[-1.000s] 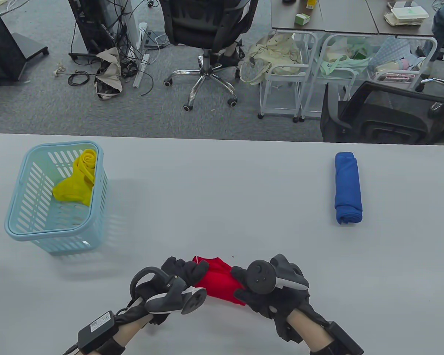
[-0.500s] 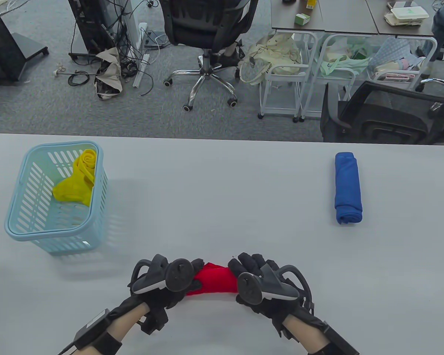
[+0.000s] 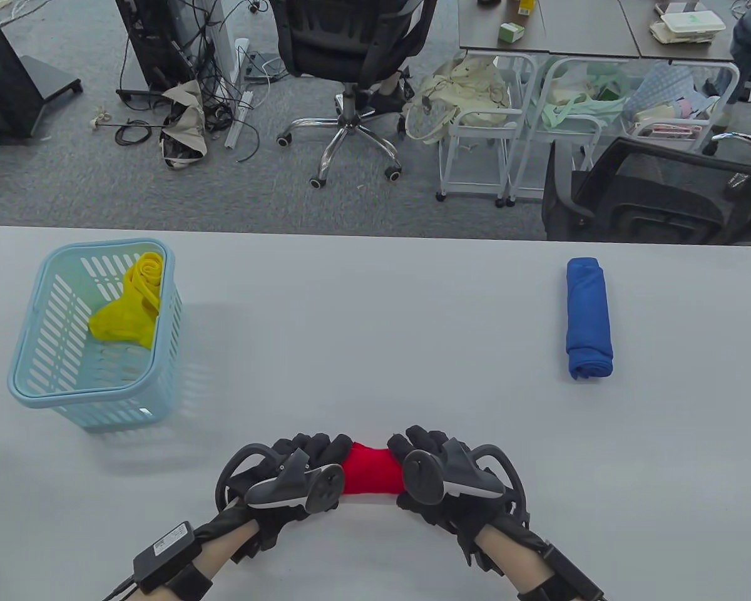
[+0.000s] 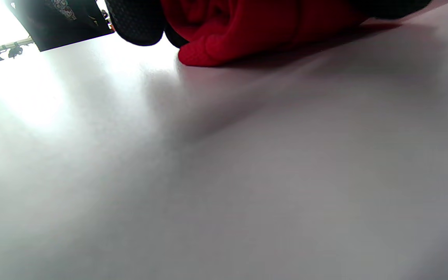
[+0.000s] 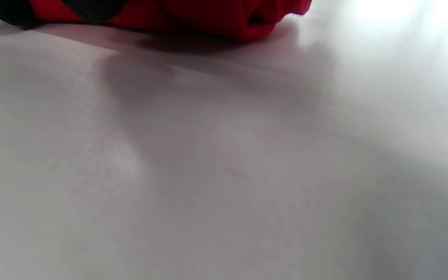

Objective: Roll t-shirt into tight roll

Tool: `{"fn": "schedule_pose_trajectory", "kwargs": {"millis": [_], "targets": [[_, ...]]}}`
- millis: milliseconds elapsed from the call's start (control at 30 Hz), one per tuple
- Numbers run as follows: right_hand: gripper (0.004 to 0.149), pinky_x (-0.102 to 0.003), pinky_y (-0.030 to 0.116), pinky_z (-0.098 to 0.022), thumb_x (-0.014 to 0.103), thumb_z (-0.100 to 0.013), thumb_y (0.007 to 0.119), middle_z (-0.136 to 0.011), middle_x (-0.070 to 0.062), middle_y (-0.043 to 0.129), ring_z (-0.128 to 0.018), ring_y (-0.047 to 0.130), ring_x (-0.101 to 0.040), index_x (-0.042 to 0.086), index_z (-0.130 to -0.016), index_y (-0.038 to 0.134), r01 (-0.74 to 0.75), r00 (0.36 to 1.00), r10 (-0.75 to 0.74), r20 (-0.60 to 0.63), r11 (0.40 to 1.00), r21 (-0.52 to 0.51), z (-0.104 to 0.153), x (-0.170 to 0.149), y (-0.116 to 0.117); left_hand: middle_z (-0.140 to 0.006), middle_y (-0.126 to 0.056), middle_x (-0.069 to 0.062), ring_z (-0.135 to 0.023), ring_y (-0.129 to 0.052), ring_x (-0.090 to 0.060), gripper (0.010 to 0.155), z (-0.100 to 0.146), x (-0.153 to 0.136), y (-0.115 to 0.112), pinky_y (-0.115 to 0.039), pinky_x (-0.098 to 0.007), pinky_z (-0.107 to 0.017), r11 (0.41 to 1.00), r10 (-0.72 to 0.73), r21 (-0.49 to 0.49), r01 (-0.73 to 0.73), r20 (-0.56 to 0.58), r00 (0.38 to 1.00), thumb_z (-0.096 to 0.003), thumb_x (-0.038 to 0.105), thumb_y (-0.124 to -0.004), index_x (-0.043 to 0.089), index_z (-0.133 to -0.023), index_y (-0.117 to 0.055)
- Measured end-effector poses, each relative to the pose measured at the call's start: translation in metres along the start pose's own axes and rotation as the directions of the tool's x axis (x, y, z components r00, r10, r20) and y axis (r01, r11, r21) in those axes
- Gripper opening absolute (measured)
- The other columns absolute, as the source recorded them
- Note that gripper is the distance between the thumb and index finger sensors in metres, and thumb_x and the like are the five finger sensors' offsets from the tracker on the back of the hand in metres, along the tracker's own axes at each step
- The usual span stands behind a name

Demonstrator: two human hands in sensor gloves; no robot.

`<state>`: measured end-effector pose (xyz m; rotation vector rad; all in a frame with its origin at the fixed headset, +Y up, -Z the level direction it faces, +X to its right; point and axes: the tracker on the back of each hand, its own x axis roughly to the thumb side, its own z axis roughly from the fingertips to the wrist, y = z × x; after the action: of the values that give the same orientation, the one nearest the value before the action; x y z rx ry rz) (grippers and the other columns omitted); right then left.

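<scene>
The label on the left wrist pack (image 3: 166,551) is too small to read. Both hands, left hand (image 3: 288,482) and right hand (image 3: 444,482), appear to grip the red t-shirt (image 3: 370,471) on the grey table (image 3: 375,325)'s near edge; office chairs (image 3: 344,37) stand behind.

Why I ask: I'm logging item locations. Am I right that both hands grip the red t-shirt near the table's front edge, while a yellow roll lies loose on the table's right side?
Not quite. The roll lying loose on the right is a blue roll; the yellow garment sits in the basket, as the table view shows. Both the left hand and right hand do grip the red t-shirt.
</scene>
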<state>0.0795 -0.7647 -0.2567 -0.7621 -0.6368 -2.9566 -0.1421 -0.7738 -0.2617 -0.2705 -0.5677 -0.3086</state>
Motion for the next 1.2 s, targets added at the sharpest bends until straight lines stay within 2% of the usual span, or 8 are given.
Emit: {"fn": "schedule_pose_trajectory", "kwargs": {"millis": [200,400,600,867,967,1067,1167,1200], "targets": [[0.087,-0.063,0.039,-0.075,0.056,-0.058,0.061,-0.121,-0.018,0.015,-0.113,0.031,-0.048,0.024,-0.114,0.003,-0.006,1.000,0.006,-0.005,1.000,-0.003,0.000,0.000,0.000,-0.116,-0.044,-0.004,-0.102,-0.063,-0.025,0.089,0.000,-0.001,0.001,-0.063,-0.044,-0.077,1.000,-0.001,-0.001,0.001,-0.003,1.000,-0.0419,0.069,-0.051,0.030,-0.110,-0.007],[0.086,-0.062,0.041,-0.075,0.055,-0.058,0.061,-0.122,-0.017,0.017,-0.113,0.036,-0.047,0.025,-0.115,0.005,0.007,1.000,-0.007,-0.012,1.000,-0.007,0.001,-0.003,-0.002,-0.115,-0.052,-0.003,-0.099,-0.069,-0.024,0.088,0.001,-0.006,0.004,-0.068,-0.042,-0.074,0.998,0.049,0.035,-0.048,-0.021,0.999,-0.0410,0.070,-0.052,0.033,-0.111,-0.014],[0.085,-0.062,0.041,-0.075,0.055,-0.058,0.061,-0.122,-0.017,0.017,-0.113,0.036,-0.047,0.025,-0.115,0.005,0.021,1.000,-0.021,-0.017,1.000,-0.005,0.001,-0.007,-0.002,-0.112,-0.059,-0.001,-0.096,-0.075,-0.023,0.084,0.001,-0.006,0.006,-0.070,-0.042,-0.072,0.998,0.027,0.057,-0.025,-0.031,0.999,-0.0418,0.068,-0.051,0.032,-0.112,-0.020],[0.083,-0.060,0.043,-0.076,0.054,-0.058,0.061,-0.122,-0.017,0.020,-0.113,0.038,-0.047,0.025,-0.115,0.006,0.018,0.998,-0.018,-0.052,1.000,-0.008,0.002,-0.018,-0.003,-0.113,-0.060,-0.001,-0.095,-0.078,-0.022,0.085,0.003,-0.017,0.006,-0.071,-0.043,-0.072,0.998,0.024,0.065,-0.019,-0.081,0.996,-0.0418,0.069,-0.051,0.033,-0.112,-0.020],[0.083,-0.060,0.045,-0.075,0.055,-0.058,0.061,-0.121,-0.018,0.022,-0.112,0.040,-0.047,0.025,-0.115,0.008,0.018,0.991,-0.021,-0.133,1.000,-0.024,0.006,-0.034,-0.005,-0.114,-0.061,-0.001,-0.093,-0.080,-0.022,0.083,0.008,-0.026,0.009,-0.073,-0.042,-0.071,0.995,-0.010,0.092,0.023,-0.140,0.990,-0.0439,0.066,-0.052,0.029,-0.112,-0.021],[0.083,-0.058,0.051,-0.073,0.058,-0.057,0.060,-0.121,-0.018,0.030,-0.109,0.050,-0.045,0.024,-0.116,0.012,0.012,0.959,-0.027,-0.284,0.998,-0.054,0.012,-0.061,-0.007,-0.117,-0.058,-0.003,-0.096,-0.079,-0.023,0.082,0.015,-0.041,0.012,-0.073,-0.042,-0.071,0.991,-0.012,0.129,0.039,-0.199,0.980,-0.0444,0.065,-0.052,0.029,-0.112,-0.024],[0.084,-0.054,0.059,-0.070,0.062,-0.056,0.060,-0.119,-0.019,0.042,-0.102,0.066,-0.042,0.021,-0.117,0.020,0.000,0.872,-0.043,-0.487,0.996,-0.088,0.021,-0.095,-0.010,-0.118,-0.056,-0.004,-0.098,-0.078,-0.024,0.081,0.021,-0.052,0.015,-0.072,-0.042,-0.072,0.989,0.030,0.149,0.005,-0.234,0.972,-0.0447,0.065,-0.051,0.029,-0.113,-0.025],[0.085,-0.053,0.061,-0.068,0.064,-0.056,0.059,-0.117,-0.019,0.046,-0.098,0.071,-0.040,0.018,-0.117,0.021,-0.012,0.815,-0.046,-0.578,0.995,-0.096,0.025,-0.110,-0.011,-0.118,-0.057,-0.004,-0.097,-0.078,-0.023,0.081,0.022,-0.056,0.016,-0.073,-0.042,-0.071,0.988,0.034,0.155,0.005,-0.244,0.969,-0.0447,0.065,-0.051,0.029,-0.113,-0.025]]}}
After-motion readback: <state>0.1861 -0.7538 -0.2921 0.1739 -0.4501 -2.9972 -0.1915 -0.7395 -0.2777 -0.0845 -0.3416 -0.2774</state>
